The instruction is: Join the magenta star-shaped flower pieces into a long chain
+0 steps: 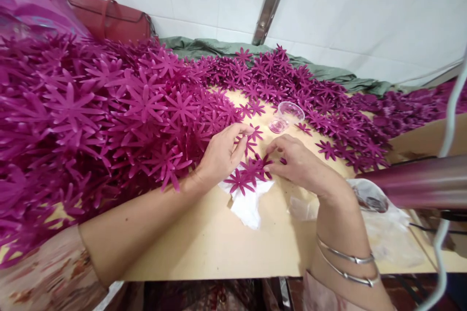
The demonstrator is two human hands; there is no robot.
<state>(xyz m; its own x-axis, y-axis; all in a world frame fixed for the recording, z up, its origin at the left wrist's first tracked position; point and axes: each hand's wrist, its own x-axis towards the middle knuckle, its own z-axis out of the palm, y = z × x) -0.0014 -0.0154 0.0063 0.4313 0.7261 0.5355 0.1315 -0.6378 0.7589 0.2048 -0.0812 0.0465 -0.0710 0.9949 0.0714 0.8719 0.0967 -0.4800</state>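
My left hand (223,153) hovers over the table's middle, thumb and forefinger curved with a gap between them. Just beyond its fingertips lie small magenta star-shaped flower pieces (256,131). My right hand (294,161) has thumb and forefinger closed on the edge of a magenta artificial flower piece (265,165). That piece is one of a few overlapping ones above a crumpled white tissue (248,206). A clear plastic cup (292,112) with pinkish contents lies tilted past my hands.
A large heap of magenta flower pieces (109,107) covers the left side. Darker pieces (280,75) spread along the back over green cloth (207,47). A red bag (109,17) stands at back left. At right are a shiny metallic cylinder (426,182), clear plastic bags (386,228) and a pale cable (450,121).
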